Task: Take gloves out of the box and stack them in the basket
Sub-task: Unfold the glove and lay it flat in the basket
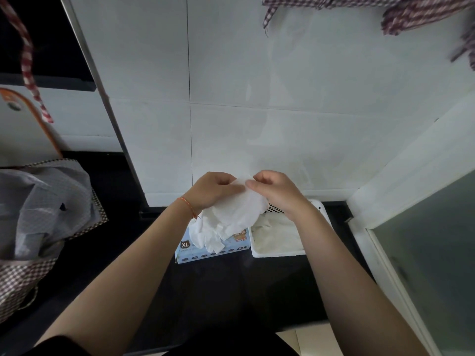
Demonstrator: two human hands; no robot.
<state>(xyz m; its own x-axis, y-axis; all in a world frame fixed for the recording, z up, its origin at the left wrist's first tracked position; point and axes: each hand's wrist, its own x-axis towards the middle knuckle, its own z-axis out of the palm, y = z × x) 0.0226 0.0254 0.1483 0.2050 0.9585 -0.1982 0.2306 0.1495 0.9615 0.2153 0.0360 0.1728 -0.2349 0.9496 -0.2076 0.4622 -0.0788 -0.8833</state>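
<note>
White glove [232,214] hangs above the box [213,249], pinched by fingers of left hand [212,190] and right hand [276,192]

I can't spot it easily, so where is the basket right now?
In the head view the white basket sits on the dark counter right of centre, beside the glove box and partly under the right hand.

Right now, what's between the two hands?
In the head view, a white glove spans the gap: the left hand and right hand each pinch its top edge, and it hangs down over the glove box, beside the basket.
</note>
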